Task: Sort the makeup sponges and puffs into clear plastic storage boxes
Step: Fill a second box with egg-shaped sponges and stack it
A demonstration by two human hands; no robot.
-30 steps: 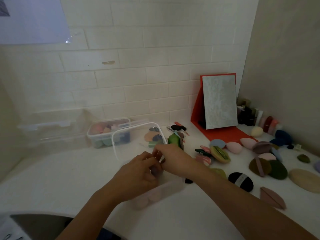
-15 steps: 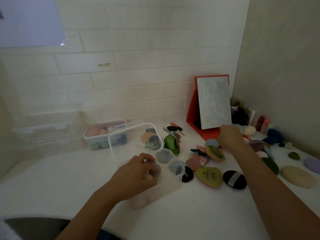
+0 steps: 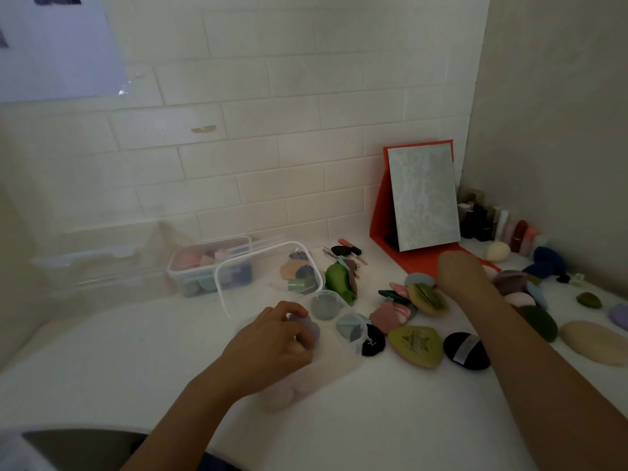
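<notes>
Clear plastic box [image 3: 336, 372] sits near me in the head view. My left hand [image 3: 272, 345] curls round a lilac puff [image 3: 311, 326] inside it. My right hand [image 3: 455, 273] is out over the loose puffs [image 3: 416, 346]; its fingers are hidden, so I cannot tell. Next, I think, grab one puff.

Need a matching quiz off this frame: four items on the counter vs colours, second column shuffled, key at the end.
Items
1. mirror stand
2. teardrop puff with star print
3. round puff with ribbon band
4. large oval sponge at far right

Colours
A. black
B. beige
C. orange-red
D. yellow-green

Pairs: 1-C, 2-D, 3-A, 4-B
</notes>
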